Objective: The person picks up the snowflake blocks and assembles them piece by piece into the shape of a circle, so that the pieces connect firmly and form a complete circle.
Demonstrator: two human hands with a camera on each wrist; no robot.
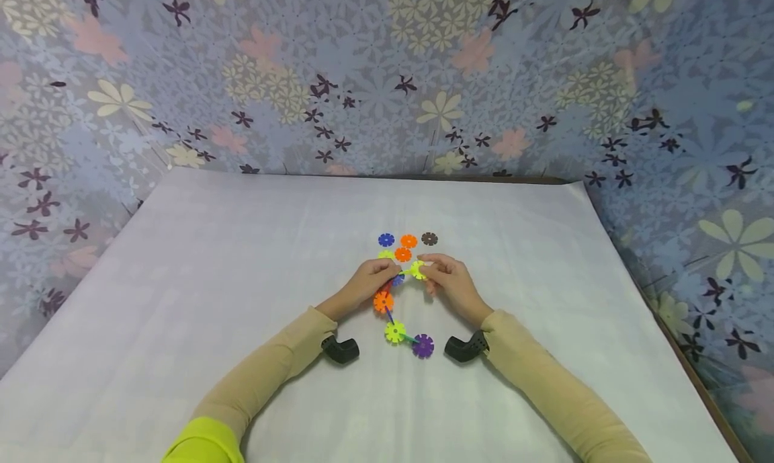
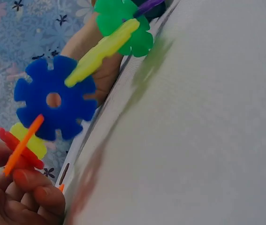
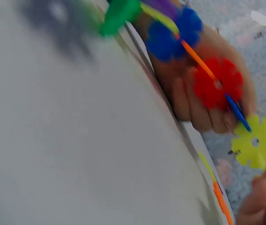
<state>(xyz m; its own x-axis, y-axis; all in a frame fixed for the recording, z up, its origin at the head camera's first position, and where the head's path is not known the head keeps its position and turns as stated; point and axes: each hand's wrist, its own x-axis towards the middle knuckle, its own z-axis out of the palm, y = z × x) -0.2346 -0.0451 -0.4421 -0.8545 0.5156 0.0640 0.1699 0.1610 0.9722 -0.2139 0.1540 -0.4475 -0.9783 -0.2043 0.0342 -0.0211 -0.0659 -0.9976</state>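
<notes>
My left hand [image 1: 367, 281] grips the upper part of a chain of notched plastic discs, its fingertips near a red disc [image 3: 217, 83]. The lower part of the chain hangs toward me, with an orange disc [image 1: 383, 302], a yellow-green disc [image 1: 396, 332] and a purple disc [image 1: 423, 346]. At the upper end my right hand [image 1: 453, 283] pinches a yellow disc [image 3: 255, 141], which meets an edge-on blue disc [image 3: 238, 113]. In the left wrist view a large blue disc [image 2: 72, 112] and a green disc [image 2: 142, 40] belong to the chain. My fingers partly hide the joints.
Beyond my hands several loose discs lie on the white-covered table [image 1: 181, 281], among them a blue disc [image 1: 385, 239], an orange disc [image 1: 408, 241] and a brown disc [image 1: 429, 238]. A flowered curtain [image 1: 363, 80] surrounds the table's back and sides.
</notes>
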